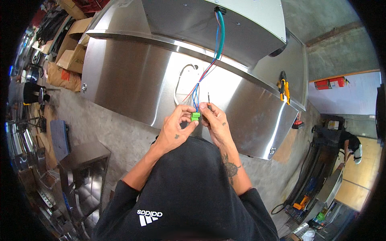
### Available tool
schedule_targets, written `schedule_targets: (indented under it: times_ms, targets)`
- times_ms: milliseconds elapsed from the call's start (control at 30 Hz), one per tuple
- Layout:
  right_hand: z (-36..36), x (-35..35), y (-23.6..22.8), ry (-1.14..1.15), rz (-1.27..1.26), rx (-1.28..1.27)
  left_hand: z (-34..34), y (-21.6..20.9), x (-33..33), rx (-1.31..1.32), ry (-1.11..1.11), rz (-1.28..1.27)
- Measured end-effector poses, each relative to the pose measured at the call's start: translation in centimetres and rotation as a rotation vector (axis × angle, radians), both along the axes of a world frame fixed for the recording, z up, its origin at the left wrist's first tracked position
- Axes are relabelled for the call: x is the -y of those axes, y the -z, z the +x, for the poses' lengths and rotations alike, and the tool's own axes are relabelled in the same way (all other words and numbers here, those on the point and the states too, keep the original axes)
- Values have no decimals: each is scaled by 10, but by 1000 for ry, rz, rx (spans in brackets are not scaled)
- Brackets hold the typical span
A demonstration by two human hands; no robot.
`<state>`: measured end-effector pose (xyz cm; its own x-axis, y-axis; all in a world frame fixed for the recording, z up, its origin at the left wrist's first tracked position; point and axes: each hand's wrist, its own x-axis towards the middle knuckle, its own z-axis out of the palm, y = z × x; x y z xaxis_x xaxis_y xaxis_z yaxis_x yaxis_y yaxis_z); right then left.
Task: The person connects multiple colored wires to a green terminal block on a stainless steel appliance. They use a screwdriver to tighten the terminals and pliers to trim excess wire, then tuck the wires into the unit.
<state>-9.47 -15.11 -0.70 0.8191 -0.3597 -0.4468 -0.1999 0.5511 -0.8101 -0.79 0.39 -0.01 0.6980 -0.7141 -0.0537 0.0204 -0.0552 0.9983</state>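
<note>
Green connector (pixel 195 117) sits in front of the person's torso, at the near edge of the brushed-steel panel (pixel 132 72), between both hands. Left hand (pixel 177 122) grasps it, thumb and fingertips pinched on its left side. Right hand (pixel 215 120) has curled fingers gripping a slim tool (pixel 209 100), dark tip up; its fingertips are right beside the wires, can't tell if they also pinch one. Containers: grey housing (pixel 249 34) at top, closed on the visible faces, inside not visible; a green sleeve (pixel 221 38) comes out of its black fitting (pixel 220 11), with blue and red wires (pixel 206 72) running down to the connector. Cardboard boxes (pixel 74 54) upper left, at least one with flaps spread, contents unclear. Brown bag (pixel 64 78) just below them, contents hidden. Connector's wire-entry side points away from the person, toward the housing; the opposite end points back at the torso. Its outline is nearly as wide as tall, so long axis is hard to call; the wires enter roughly upright in view. Tool's long axis also runs near upright, slight lean. White cable (pixel 175 90) loops from a hole in the panel down toward the left hand. Yellow-handled pliers (pixel 285 91) rest at the panel's right edge, well apart from both hands. Another person (pixel 352 143) bends over at far right.
</note>
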Motion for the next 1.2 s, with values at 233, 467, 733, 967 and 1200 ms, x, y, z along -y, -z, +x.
schedule_targets:
  times_ms: [233,467,733,967,1200]
  targets:
    - [8,3,7,-21,9,63,1,-4,-1,-45,5,-5]
    - [-2,-13,5,-39,-173,-10,1,0,-2,-96,-45,-19]
    - [-21,-7,6,57,124,64,30,-15,2,35,-83,-24]
    - [-27,-1,8,10,189,108,78,14,32,123,85,239]
    - [-33,-2,15,-30,-132,-34,80,21,45,-38,251,297]
